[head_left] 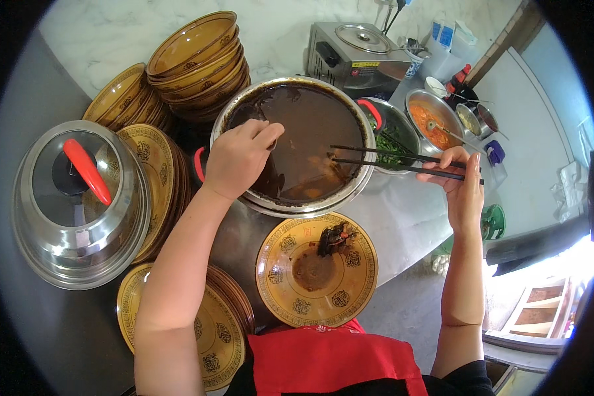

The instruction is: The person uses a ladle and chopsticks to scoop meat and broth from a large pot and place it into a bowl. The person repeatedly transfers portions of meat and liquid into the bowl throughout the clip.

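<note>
we see the left hand (239, 158) over the pot (296, 142) of dark broth, fingers curled on something we cannot tell. the right hand (463, 188) grips chopsticks (402, 162), tips over the broth. the bowl (317, 269) just before the pot holds a little broth and one dark piece, so we judge serving barely begun. stacked bowls (198, 56) wait.

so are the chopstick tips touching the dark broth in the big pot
Cannot tell. In the head view the right hand holds the black chopsticks over the big pot, tips above the dark broth, but looking straight down hides any gap.
</note>
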### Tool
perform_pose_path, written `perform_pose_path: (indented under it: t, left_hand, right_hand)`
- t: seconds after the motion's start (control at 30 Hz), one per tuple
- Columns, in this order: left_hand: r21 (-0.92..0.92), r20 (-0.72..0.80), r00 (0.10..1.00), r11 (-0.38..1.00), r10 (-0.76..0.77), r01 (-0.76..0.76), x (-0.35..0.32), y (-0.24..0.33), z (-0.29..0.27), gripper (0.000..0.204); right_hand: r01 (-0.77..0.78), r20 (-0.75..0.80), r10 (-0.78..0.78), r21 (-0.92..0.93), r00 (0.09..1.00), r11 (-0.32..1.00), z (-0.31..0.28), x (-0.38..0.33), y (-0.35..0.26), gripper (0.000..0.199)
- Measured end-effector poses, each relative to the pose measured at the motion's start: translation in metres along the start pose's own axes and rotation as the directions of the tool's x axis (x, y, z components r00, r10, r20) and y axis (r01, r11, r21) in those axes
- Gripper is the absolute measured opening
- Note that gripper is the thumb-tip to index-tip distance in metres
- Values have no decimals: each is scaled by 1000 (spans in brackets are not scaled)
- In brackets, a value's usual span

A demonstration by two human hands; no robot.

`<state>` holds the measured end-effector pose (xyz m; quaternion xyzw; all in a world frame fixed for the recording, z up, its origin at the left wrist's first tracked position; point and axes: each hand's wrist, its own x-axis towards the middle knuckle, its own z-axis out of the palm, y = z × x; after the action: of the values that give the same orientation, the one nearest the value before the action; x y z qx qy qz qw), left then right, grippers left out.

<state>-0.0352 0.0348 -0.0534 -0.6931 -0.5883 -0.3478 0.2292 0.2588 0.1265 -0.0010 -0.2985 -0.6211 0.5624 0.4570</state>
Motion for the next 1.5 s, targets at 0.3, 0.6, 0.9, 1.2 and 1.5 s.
perform_pose_path:
  t: [0.3, 0.6, 0.9, 1.2, 1.5]
  left_hand:
    - [-63, -49, 920, 921, -388, 385, 13, 8, 32, 3]
    - [-285, 36, 843, 803, -537, 524, 25, 26, 53, 7]
    - [-582, 191, 738, 531, -647, 616, 13, 29, 50, 11]
    - [-821, 303, 690, 189, -657, 539, 7, 25, 20, 12]
    - [-862, 275, 751, 191, -600, 469, 5, 25, -10, 13]
  right_hand:
    - [67, 60, -56, -196, 997, 978, 11, 7, -13, 40]
    - [35, 28, -29, -251, 999, 967, 17, 10, -7, 33]
    - [15, -6, -18, -241, 1000, 970, 17, 6, -2, 33]
    - [29, -4, -31, -257, 1000, 966, 15, 4, 0, 33]
    - [47, -10, -49, -160, 999, 986, 9, -1, 1, 30]
